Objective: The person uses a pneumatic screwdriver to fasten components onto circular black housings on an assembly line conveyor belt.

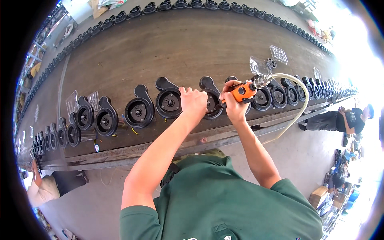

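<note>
My right hand [235, 105] is wrapped round an orange air-powered tool [244, 93], with a metal fitting and a clear hose [306, 94] running off its end. The front of the tool points left, toward a black round blower housing [208, 83] with a curved neck. My left hand [194, 101] is closed, its fingers curled over the left side of that housing; what they hold is hidden. Just left of this hand lies another black housing [165, 105], open side up, with a grey plate and a central shaft inside.
More black housings [139, 112] line the near edge of the long brown table [132, 48], and others the far edge. Clear plastic trays [279, 54] lie beyond the near row. One person [46, 188] is at the far left, another [354, 120] at the right.
</note>
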Demonstrator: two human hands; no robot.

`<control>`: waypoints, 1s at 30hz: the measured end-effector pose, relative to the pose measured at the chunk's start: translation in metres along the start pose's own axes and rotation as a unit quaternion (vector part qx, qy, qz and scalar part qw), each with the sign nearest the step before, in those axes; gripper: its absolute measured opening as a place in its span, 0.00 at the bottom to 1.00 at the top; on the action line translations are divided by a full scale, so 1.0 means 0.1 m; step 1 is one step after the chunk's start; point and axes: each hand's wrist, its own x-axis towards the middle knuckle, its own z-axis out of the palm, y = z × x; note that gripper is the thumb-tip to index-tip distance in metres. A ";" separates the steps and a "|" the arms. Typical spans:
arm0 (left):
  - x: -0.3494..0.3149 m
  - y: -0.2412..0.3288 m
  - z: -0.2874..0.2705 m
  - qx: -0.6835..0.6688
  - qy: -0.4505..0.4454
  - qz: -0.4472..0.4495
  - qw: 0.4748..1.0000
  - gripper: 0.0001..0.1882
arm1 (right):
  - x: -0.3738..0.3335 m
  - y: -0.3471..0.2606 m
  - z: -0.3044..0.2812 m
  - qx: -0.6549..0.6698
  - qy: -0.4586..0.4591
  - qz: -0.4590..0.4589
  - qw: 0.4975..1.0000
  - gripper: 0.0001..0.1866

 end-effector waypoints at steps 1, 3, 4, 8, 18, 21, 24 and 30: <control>0.00 0.00 -0.01 0.000 0.000 0.000 1.000 0.18 | -0.01 -0.01 0.01 0.002 0.001 0.004 1.000 0.14; -0.01 0.00 -0.01 0.000 -0.001 -0.002 1.000 0.18 | -0.02 0.00 0.02 0.005 0.001 0.008 1.000 0.14; -0.01 0.00 -0.01 0.001 0.000 0.000 1.000 0.19 | -0.02 0.02 0.02 0.005 0.001 0.008 1.000 0.14; 0.00 -0.01 0.02 0.001 0.010 0.003 1.000 0.20 | -0.02 0.07 0.02 -0.003 0.002 0.011 1.000 0.14; 0.00 -0.01 -0.04 -0.040 -0.028 -0.006 0.999 0.17 | -0.04 0.09 0.01 -0.010 -0.026 0.004 1.000 0.13; 0.00 -0.01 -0.03 -0.036 -0.015 -0.002 0.999 0.19 | -0.04 0.15 -0.02 -0.014 -0.029 -0.015 0.999 0.14; 0.00 -0.01 -0.05 -0.038 -0.026 -0.003 0.999 0.19 | -0.03 0.21 -0.07 -0.036 -0.040 -0.036 0.998 0.13; 0.01 -0.02 -0.06 -0.047 -0.034 -0.005 0.998 0.19 | -0.09 0.20 -0.04 -0.007 -0.014 -0.019 1.000 0.12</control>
